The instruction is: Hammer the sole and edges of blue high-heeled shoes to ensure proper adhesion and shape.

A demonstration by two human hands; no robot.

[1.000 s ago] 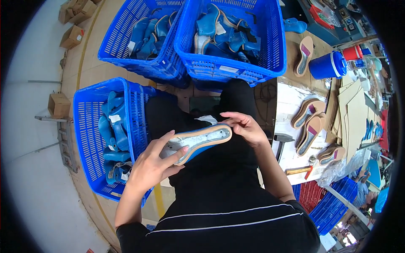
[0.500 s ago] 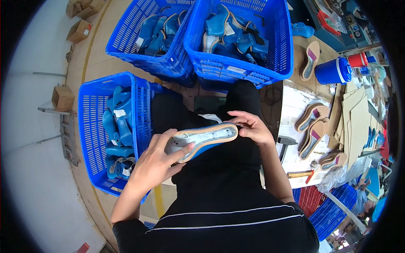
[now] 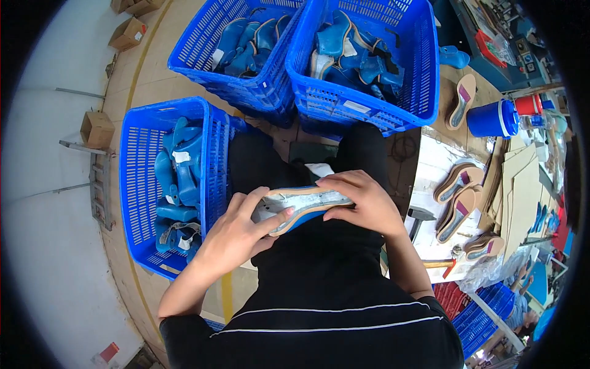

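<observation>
Across my lap lies a blue shoe last, its sole side up. A tan rim frames a grey, metal-looking bottom plate on it. My left hand grips its left end, fingers along the far edge and a finger over the grey face. Around the right end my right hand is closed, fingers on the far edge and thumb on the near one, hiding that tip. A white scrap shows just beyond the last, between my knees.
Left of my legs stands a blue basket of blue lasts. Two stacks of baskets stand ahead. The workbench on my right carries tan insoles, a black-headed hammer, a wood-handled hammer and a blue jug.
My right hand has moved left from the tip of the last and closed over its right end. My left hand keeps its grip. The surroundings have shifted slightly in view.
</observation>
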